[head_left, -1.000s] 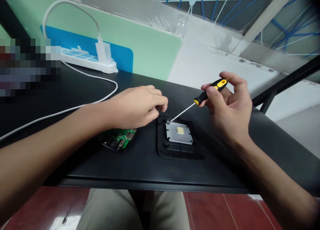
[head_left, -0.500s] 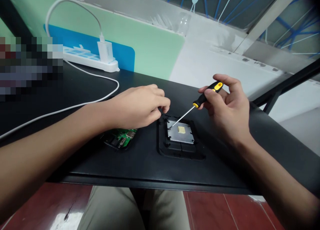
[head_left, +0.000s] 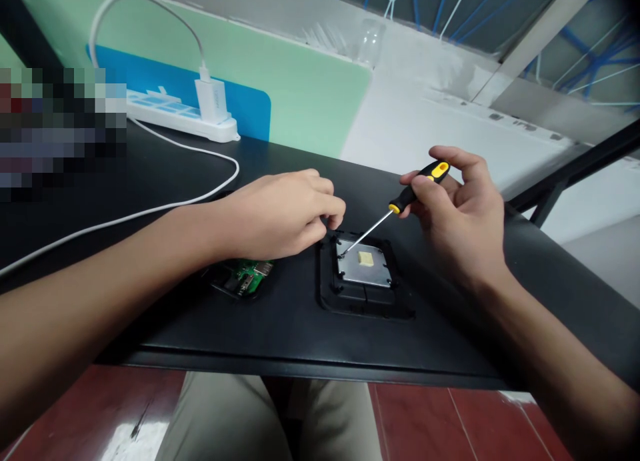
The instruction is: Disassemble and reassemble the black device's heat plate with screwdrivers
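My right hand (head_left: 465, 214) grips a screwdriver (head_left: 420, 186) with a black and yellow handle, thumb along its side. Its thin shaft slants down to the left, and the tip meets the upper-left corner of a silver metal plate (head_left: 357, 273). A small yellowish pad (head_left: 365, 259) is on that plate, which sits inside a black plastic cover (head_left: 327, 299) lying on the table. My left hand (head_left: 295, 211) is closed, fingers curled down at the cover's upper-left corner; what the fingertips hold is hidden. Under my left wrist, a green circuit board (head_left: 255, 281) in a black casing is partly covered.
The black table (head_left: 280, 334) has its front edge above my lap. A white cable (head_left: 165, 211) runs across its left side. Against the back panel stands a white power strip (head_left: 175, 117) with a charger (head_left: 211, 101) plugged in. A black metal frame bar (head_left: 575, 164) rises at right.
Both hands, the screwdriver and the cover appear slightly farther right, along with a small shift of the whole view. The screwdriver tip stays at the same corner of the plate.
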`<action>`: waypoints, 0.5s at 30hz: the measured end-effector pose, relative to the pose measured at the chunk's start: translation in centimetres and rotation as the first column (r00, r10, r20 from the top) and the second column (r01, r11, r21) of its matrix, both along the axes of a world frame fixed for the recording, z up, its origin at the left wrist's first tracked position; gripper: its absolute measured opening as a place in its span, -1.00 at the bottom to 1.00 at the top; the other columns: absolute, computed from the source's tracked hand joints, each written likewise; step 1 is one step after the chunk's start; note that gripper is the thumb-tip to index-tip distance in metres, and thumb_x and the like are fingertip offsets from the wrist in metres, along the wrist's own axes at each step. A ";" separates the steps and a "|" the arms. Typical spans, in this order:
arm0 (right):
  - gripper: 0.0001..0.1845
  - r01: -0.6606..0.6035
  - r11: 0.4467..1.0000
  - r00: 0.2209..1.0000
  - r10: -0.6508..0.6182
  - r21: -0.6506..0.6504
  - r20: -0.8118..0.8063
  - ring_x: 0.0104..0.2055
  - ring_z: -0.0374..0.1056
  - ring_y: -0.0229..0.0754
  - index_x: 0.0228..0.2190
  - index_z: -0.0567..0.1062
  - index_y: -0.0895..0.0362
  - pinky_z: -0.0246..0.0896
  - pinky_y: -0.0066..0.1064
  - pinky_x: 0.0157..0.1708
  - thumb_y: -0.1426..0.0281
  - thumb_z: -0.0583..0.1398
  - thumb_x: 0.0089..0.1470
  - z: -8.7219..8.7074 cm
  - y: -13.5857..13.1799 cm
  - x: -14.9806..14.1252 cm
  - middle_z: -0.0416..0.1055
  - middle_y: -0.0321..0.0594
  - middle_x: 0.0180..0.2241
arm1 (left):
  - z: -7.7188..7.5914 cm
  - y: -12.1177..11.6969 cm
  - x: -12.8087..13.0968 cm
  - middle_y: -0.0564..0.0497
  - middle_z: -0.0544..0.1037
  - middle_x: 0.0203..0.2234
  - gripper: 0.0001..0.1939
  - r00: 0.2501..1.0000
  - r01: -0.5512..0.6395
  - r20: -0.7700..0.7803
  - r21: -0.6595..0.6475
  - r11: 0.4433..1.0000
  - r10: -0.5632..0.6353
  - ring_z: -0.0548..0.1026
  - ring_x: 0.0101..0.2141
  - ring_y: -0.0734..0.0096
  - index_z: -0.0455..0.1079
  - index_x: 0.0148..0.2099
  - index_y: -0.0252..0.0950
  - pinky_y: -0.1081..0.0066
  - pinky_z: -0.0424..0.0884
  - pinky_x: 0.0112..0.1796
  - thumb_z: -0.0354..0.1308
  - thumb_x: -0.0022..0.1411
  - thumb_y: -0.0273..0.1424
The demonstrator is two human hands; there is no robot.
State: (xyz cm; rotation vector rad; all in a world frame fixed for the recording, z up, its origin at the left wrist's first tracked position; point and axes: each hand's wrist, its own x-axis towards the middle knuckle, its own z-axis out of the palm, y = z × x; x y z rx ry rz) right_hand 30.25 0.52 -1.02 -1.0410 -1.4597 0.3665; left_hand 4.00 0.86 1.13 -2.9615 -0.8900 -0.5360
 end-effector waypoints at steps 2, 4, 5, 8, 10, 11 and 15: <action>-0.61 -0.006 1.000 1.000 0.006 0.010 0.029 -0.60 0.42 -0.30 -0.01 0.48 -0.08 0.56 -0.29 -0.48 0.33 0.38 0.14 -0.1 0.0 0.2 0.58 -0.33 -0.36 | 0.0 0.0 0.0 0.02 0.62 -0.17 -0.71 1.000 0.013 0.016 -0.013 1.000 -0.013 0.51 -0.08 0.16 0.56 -0.17 -0.12 0.24 0.41 -0.16 0.01 0.30 -0.47; -0.62 -0.022 1.000 0.998 0.021 0.015 0.060 -0.58 0.44 -0.26 0.01 0.46 -0.10 0.58 -0.22 -0.44 0.29 0.36 0.17 -0.1 0.0 0.3 0.58 -0.32 -0.33 | 0.0 0.0 0.0 0.03 0.62 -0.17 -0.70 0.999 0.037 0.037 -0.031 0.999 -0.036 0.52 -0.09 0.18 0.59 -0.22 -0.10 0.23 0.42 -0.15 0.01 0.30 -0.45; -0.62 -0.029 0.999 0.997 0.028 0.014 0.071 -0.56 0.45 -0.23 0.02 0.46 -0.12 0.59 -0.19 -0.42 0.27 0.36 0.18 -0.1 -0.1 0.3 0.58 -0.31 -0.32 | 0.1 -0.1 0.0 0.03 0.62 -0.18 -0.69 0.998 0.052 0.050 -0.037 0.998 -0.050 0.52 -0.10 0.19 0.60 -0.26 -0.09 0.23 0.42 -0.15 0.02 0.30 -0.45; -0.61 -0.024 1.000 0.997 0.024 0.000 0.070 -0.54 0.45 -0.19 0.02 0.45 -0.13 0.60 -0.10 -0.36 0.24 0.35 0.18 0.0 -0.2 0.3 0.57 -0.30 -0.32 | 0.1 -0.2 0.0 0.05 0.63 -0.19 -0.67 0.992 0.095 0.092 -0.039 0.995 -0.091 0.53 -0.13 0.21 0.62 -0.32 -0.09 0.22 0.41 -0.14 0.02 0.28 -0.46; -0.62 -0.009 1.000 0.999 0.009 0.000 0.049 -0.55 0.44 -0.19 0.00 0.46 -0.13 0.60 -0.09 -0.36 0.26 0.36 0.16 0.0 -0.2 0.2 0.57 -0.30 -0.33 | 0.1 -0.2 0.0 0.05 0.63 -0.19 -0.66 0.987 0.112 0.117 -0.038 0.993 -0.107 0.53 -0.14 0.23 0.63 -0.33 -0.09 0.22 0.41 -0.13 0.03 0.26 -0.47; -0.63 -0.007 1.000 0.999 0.007 0.004 0.045 -0.55 0.44 -0.19 0.00 0.47 -0.13 0.60 -0.08 -0.37 0.27 0.36 0.16 0.0 -0.2 0.3 0.57 -0.30 -0.32 | 0.1 -0.2 0.0 0.06 0.64 -0.19 -0.66 0.986 0.117 0.124 -0.040 0.992 -0.111 0.54 -0.15 0.24 0.63 -0.33 -0.09 0.23 0.41 -0.12 0.04 0.26 -0.48; -0.63 -0.046 0.999 0.997 0.045 0.021 0.067 -0.53 0.46 -0.19 0.01 0.46 -0.16 0.61 -0.08 -0.36 0.27 0.35 0.17 0.0 -0.1 0.4 0.59 -0.30 -0.29 | 0.1 -0.2 -0.1 0.07 0.64 -0.18 -0.67 0.988 0.111 0.116 -0.047 0.993 -0.105 0.54 -0.13 0.23 0.63 -0.33 -0.08 0.24 0.41 -0.12 0.05 0.26 -0.49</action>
